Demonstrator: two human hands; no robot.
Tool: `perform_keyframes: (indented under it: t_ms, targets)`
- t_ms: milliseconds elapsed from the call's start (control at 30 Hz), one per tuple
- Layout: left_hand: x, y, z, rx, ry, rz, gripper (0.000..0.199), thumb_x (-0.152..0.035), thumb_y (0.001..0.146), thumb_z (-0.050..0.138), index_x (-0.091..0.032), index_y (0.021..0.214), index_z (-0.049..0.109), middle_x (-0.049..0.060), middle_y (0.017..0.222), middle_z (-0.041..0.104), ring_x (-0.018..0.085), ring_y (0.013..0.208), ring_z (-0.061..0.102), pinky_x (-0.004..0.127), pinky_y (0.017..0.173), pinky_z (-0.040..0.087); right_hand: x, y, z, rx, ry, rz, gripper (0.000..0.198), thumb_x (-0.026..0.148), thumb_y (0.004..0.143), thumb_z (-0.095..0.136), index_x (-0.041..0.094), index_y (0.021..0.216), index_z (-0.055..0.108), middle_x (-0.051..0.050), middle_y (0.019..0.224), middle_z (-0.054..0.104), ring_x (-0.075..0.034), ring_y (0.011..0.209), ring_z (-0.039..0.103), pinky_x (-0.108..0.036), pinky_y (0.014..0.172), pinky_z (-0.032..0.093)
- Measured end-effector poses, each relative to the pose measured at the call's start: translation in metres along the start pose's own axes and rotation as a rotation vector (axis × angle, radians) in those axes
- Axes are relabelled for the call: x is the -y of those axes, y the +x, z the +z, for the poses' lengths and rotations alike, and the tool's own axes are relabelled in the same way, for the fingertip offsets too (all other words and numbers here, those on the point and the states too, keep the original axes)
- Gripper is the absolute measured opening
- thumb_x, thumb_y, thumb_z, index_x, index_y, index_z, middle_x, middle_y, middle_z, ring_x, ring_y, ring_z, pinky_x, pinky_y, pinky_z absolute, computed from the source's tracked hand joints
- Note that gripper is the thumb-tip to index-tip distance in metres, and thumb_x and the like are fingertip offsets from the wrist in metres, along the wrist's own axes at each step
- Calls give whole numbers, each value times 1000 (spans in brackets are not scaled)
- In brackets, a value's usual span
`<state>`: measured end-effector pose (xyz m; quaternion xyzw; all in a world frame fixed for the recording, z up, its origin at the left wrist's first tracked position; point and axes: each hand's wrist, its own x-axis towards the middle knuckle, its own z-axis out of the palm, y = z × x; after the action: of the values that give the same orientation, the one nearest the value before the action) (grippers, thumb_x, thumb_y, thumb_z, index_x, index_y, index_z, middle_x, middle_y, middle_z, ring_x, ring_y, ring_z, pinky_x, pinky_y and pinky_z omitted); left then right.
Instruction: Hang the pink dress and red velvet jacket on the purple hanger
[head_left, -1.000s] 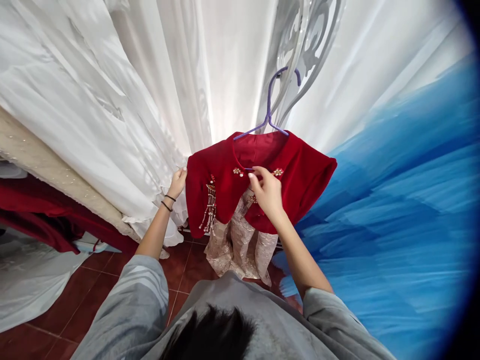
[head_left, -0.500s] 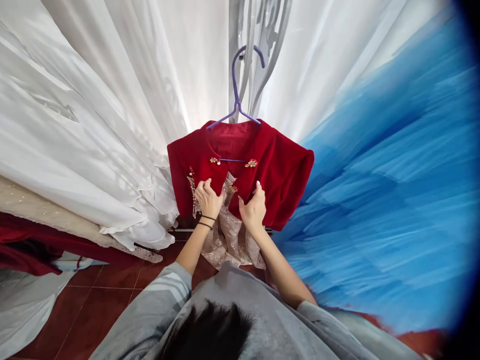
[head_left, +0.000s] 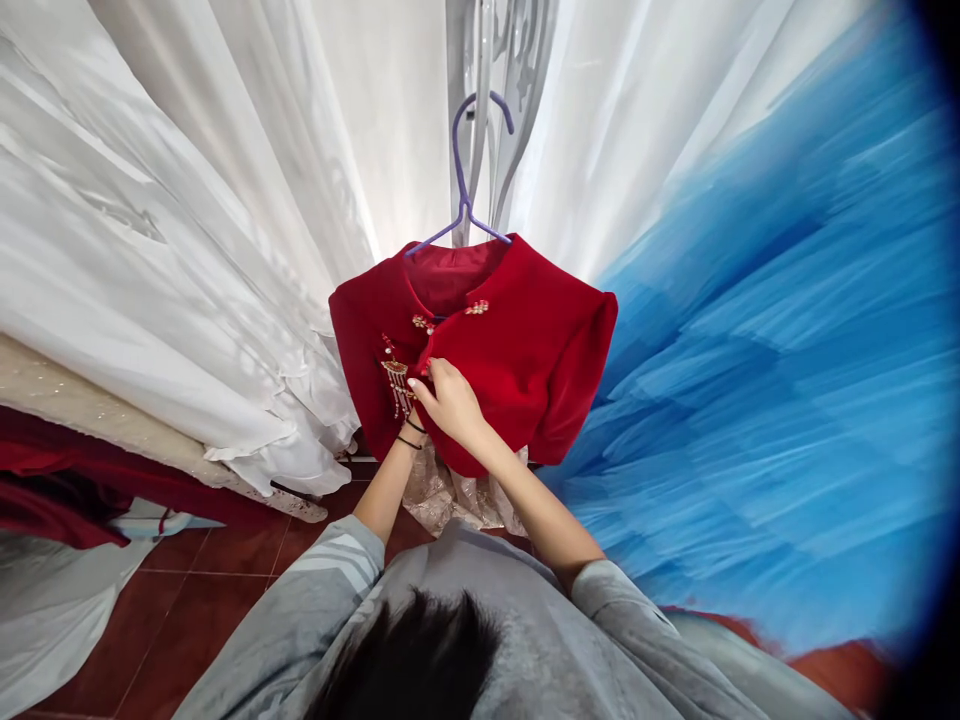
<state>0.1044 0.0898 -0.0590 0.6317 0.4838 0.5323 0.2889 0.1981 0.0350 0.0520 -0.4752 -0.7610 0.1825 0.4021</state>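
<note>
A short red velvet jacket (head_left: 517,370) hangs from a purple hanger (head_left: 463,200), with gold ornamental clasps at the collar. My right hand (head_left: 454,408) is closed on the edge of the jacket's right-hand front panel, which overlaps the other panel. Under that panel and my right hand, my left hand (head_left: 417,424) is mostly hidden, fingers included; two dark bands circle its wrist. A beaded tassel ornament (head_left: 396,385) hangs on the left-hand panel, beside my hands. Below the jacket's hem, a pale shiny fabric (head_left: 431,490) shows.
White gowns (head_left: 225,250) hang on the left. A voluminous blue tulle dress (head_left: 765,380) fills the right side. The hanger hooks onto a grey metal scroll frame (head_left: 517,110) at the back. Reddish-brown tiles (head_left: 195,610) cover the floor.
My right hand has moved left with the jacket's right-hand panel, bringing it over the left-hand panel. The open gap at the front has closed, and my left hand has become mostly covered.
</note>
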Motion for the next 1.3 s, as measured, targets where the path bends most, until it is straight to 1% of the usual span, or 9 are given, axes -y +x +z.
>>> perform_keyframes:
  t_ms: [133,233,333,567,700,867,1000,1167,1300]
  targets:
    - [4,2,-15,-123,-126,-155,68,-57,102,4,-16,108,58,14,98,69,21,92,68,37,81,57,-29,10,14,115,87,24,51,35,97,54,14,142,50,-18,146,53,-30,136,50,-49,116,40]
    - [-11,0,-22,-148,-188,-141,58,-71,90,43,-17,105,61,12,101,71,22,94,68,34,81,56,-39,-7,20,118,226,5,55,39,96,53,14,145,49,-17,151,50,-29,142,46,-49,121,36]
    - [-31,3,-33,-163,-87,-62,46,-62,77,69,-16,84,64,6,79,69,19,76,65,29,71,53,-47,-44,31,-31,377,70,52,41,97,50,16,143,51,-16,144,57,-24,130,58,-43,112,47]
    - [-35,20,-55,-172,304,-54,35,-46,84,67,-17,65,63,2,59,62,17,61,58,27,63,45,-91,-130,39,-405,297,365,29,37,93,48,17,102,67,-12,98,74,-23,88,71,-38,79,59]
    - [-24,22,-44,-75,345,-129,39,-46,88,63,-19,60,57,2,54,59,16,55,56,26,57,40,-104,-107,22,-467,313,210,26,38,89,51,19,102,63,-11,101,70,-20,88,67,-37,79,58]
    - [-21,25,-40,-80,266,-128,41,-48,86,63,-19,58,53,2,54,59,16,55,57,25,54,40,-133,-56,0,-396,573,338,42,38,78,54,17,114,55,-11,107,67,-16,87,65,-34,79,58]
    - [-30,26,-51,-53,238,-79,35,-49,82,66,-18,66,60,1,56,58,14,52,52,25,53,39,-129,-60,-27,-283,397,319,33,33,82,51,17,109,61,-10,99,71,-18,85,66,-36,84,57]
    - [-48,33,-41,-463,230,161,39,-45,89,53,-13,109,64,16,109,67,24,97,64,35,84,52,-80,-51,-30,-500,-111,243,73,50,85,61,15,146,43,-25,153,41,-35,136,47,-55,105,47]
    - [-50,51,-26,-601,532,111,95,-50,69,81,-6,144,42,31,156,31,42,147,28,56,119,25,-76,-8,-26,-502,-408,315,108,57,71,77,6,153,29,-34,162,9,-50,152,5,-77,112,14]
